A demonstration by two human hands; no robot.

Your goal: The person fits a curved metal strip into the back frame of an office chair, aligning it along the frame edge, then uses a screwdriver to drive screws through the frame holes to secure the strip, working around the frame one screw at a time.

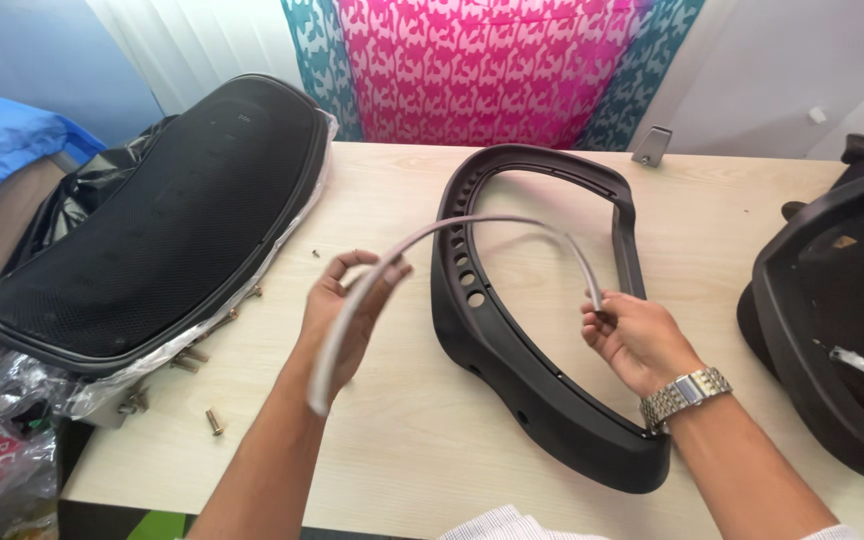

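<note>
A pale wooden surface (392,440) carries a black mesh seat cushion (152,240) at the left and an open black plastic frame (512,350) in the middle. Arched above the frame is a long grey strip (472,225), which looks light and springy, bending easily without kinking, so the ends seem the best places to hold it. The left hand (347,315), palm up, curls loosely around one end; the right hand (632,340) pinches the other end beside the frame's rim.
</note>
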